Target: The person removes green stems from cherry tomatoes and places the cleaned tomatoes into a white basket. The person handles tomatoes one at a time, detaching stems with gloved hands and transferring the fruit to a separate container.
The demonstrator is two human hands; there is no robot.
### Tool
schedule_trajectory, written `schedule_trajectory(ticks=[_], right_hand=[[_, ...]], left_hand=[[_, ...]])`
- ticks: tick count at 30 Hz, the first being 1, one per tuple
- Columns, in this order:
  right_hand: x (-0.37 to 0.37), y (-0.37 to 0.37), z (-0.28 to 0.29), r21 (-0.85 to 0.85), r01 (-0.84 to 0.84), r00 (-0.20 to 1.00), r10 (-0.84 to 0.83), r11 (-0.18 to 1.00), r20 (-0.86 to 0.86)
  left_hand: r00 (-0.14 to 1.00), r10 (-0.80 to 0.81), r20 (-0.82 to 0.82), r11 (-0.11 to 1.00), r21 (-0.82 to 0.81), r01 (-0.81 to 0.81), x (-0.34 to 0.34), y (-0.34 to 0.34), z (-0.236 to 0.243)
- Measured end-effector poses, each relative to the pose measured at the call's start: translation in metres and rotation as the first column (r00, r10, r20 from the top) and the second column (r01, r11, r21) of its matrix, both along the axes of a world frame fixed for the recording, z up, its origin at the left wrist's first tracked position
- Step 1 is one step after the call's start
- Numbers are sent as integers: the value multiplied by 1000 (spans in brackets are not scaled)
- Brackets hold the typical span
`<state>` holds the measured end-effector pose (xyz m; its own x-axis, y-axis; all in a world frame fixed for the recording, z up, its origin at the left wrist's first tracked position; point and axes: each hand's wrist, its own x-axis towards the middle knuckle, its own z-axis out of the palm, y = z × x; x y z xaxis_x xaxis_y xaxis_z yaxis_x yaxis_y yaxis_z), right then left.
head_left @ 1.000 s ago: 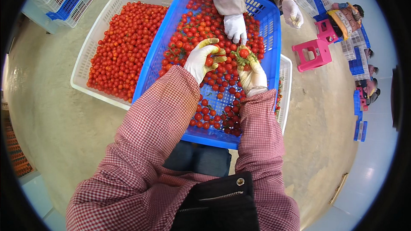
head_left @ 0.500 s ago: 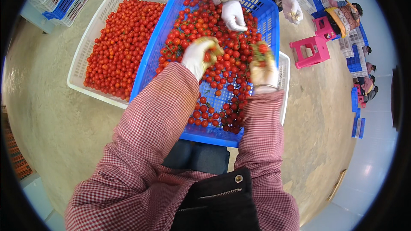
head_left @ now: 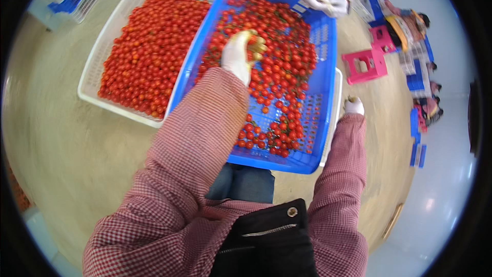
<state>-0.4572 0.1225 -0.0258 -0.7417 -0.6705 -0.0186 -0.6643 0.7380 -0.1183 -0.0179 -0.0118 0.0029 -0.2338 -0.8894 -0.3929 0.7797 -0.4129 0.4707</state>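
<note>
Our left hand cups tomatoes — soft, easily bruised, so we cradle them; right hand — grip unclear, outside the crate.

Bright, even daylight w/ soft shadows, floor glare at right, slight motion blur, heavy fisheye bending & black vignette.
</note>
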Motion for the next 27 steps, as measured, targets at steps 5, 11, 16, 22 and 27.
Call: schedule_trajectory(ticks=[5, 11, 16, 22, 27], right_hand=[[2, -13, -18, -112, -120, 914, 153, 987, 376], [134, -40, 40, -705, -210, 748, 576, 678, 330], [314, -32, 67, -649, -427, 444, 772, 629, 456], [423, -25, 57, -559, -667, 204, 842, 493, 499], [428, -30, 59, -475, -646, 317, 776, 597, 545]], left_hand=[[996, -77, 53, 995, -58, 80, -9, 13, 1], [993, -84, 83, 994, -65, 89, -2, 22, 41], [977, 173, 126, 787, -614, -60, 50, 59, 94], [272, 466, 842, 858, -505, 93, 253, -4, -9], [71, 63, 996, 994, -69, 82, 353, -49, -131]])
